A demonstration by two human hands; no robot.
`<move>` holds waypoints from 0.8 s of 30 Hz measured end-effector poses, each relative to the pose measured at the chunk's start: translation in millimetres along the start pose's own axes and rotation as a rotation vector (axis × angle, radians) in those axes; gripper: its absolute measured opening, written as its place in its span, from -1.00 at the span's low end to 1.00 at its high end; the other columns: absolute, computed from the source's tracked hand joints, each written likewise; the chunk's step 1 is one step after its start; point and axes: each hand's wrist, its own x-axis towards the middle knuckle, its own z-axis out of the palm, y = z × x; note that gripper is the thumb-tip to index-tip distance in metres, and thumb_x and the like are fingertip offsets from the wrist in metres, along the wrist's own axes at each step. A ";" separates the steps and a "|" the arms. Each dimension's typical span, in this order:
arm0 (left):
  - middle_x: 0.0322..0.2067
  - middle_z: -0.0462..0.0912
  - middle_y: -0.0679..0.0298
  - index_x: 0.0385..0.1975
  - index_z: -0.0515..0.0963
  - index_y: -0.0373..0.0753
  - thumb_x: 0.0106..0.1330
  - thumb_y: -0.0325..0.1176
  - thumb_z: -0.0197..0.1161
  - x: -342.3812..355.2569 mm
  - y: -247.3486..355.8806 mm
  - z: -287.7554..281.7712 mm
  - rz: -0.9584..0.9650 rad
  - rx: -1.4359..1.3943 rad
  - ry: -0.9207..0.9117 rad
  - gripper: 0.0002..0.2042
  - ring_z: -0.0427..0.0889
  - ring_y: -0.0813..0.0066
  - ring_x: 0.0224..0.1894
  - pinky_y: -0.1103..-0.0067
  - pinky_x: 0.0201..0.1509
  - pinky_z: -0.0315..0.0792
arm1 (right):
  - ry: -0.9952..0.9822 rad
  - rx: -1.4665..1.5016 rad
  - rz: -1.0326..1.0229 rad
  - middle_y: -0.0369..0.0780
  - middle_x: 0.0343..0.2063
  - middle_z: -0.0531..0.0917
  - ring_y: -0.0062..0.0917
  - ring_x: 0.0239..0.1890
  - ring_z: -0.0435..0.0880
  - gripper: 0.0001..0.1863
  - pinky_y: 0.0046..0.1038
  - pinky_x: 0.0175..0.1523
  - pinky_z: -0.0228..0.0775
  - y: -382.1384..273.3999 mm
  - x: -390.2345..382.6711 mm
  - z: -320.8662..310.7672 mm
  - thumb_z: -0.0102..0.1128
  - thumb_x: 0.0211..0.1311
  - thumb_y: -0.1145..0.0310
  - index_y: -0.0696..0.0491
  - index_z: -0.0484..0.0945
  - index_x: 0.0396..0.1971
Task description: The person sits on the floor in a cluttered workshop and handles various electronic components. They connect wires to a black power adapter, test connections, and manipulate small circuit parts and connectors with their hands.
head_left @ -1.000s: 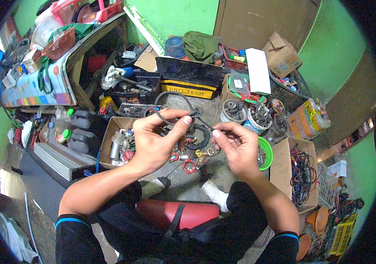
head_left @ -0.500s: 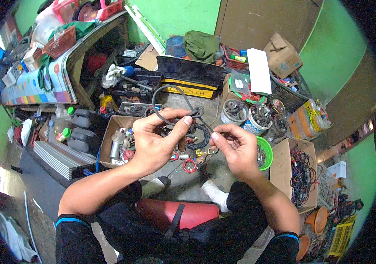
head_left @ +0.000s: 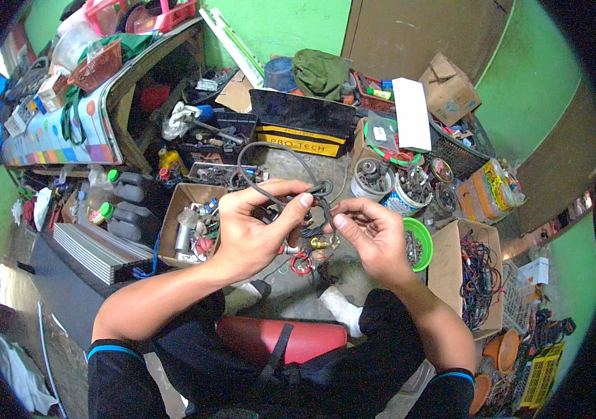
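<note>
A dark grey cable (head_left: 275,145) arches up in a large loop in front of me, with a small knot-like coil where its strands cross. My left hand (head_left: 255,227) pinches it just below that coil, between thumb and forefinger. Close on the right, my right hand (head_left: 376,236) grips a lower stretch of the same cable with thumb and fingertips. The two hands are a short gap apart, raised above the floor. What lies behind the fingers is partly hidden.
Below the hands lie a red ring (head_left: 301,263) and small parts. A cardboard box of parts (head_left: 165,234) stands left; a green basin (head_left: 420,264) and a cardboard box of wires (head_left: 444,279) stand right. Behind are buckets (head_left: 375,194) and a black-and-yellow toolbox (head_left: 305,143).
My right hand has moved slightly left, closer to my left hand. The cable's small coil has shifted a little right and down, and the strand between the hands is shorter.
</note>
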 end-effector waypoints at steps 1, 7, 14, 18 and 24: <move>-0.55 0.59 0.34 -0.29 0.61 -0.35 0.22 -0.48 0.27 0.5 -3.5 -0.9 0.032 -0.005 0.001 -0.89 0.48 0.75 -0.60 0.75 -0.61 0.31 | -0.013 0.001 -0.001 -0.25 -0.33 0.62 -0.65 -0.34 0.59 -0.84 -0.61 -0.22 0.46 -3.5 -0.5 1.2 0.17 0.24 0.44 0.21 0.54 -0.25; -0.51 0.60 0.35 -0.29 0.62 -0.35 0.21 -0.48 0.27 2.5 -8.7 -0.9 0.183 0.137 -0.067 -0.88 0.48 0.75 -0.61 0.75 -0.59 0.30 | 0.102 0.024 -0.061 -0.31 -0.41 0.54 -0.71 -0.46 0.52 -0.85 -0.66 -0.36 0.42 -2.9 -2.1 5.0 0.14 0.26 0.44 0.22 0.53 -0.28; -0.49 0.60 0.34 -0.30 0.62 -0.34 0.20 -0.51 0.27 -0.9 -9.8 4.8 0.183 0.144 -0.091 -0.89 0.47 0.77 -0.60 0.76 -0.58 0.28 | 0.124 0.115 -0.029 -0.27 -0.38 0.56 -0.69 -0.43 0.53 -0.83 -0.63 -0.33 0.44 -4.8 -0.4 6.2 0.15 0.26 0.41 0.20 0.49 -0.24; -0.52 0.58 0.33 -0.28 0.61 -0.36 0.22 -0.48 0.26 0.4 -4.8 2.1 0.084 0.024 0.047 -0.88 0.47 0.76 -0.62 0.76 -0.62 0.31 | 0.000 0.105 -0.002 -0.24 -0.43 0.55 -0.62 -0.41 0.57 -0.84 -0.55 -0.27 0.47 -0.7 1.6 4.4 0.07 0.30 0.43 0.23 0.44 -0.25; -0.50 0.60 0.35 -0.27 0.62 -0.34 0.22 -0.48 0.27 0.9 -6.8 0.3 0.050 0.070 -0.058 -0.87 0.47 0.77 -0.62 0.76 -0.60 0.31 | 0.025 0.027 0.004 -0.29 -0.43 0.59 -0.71 -0.38 0.55 -0.82 -0.62 -0.26 0.44 3.6 -2.1 2.9 0.16 0.26 0.40 0.20 0.53 -0.25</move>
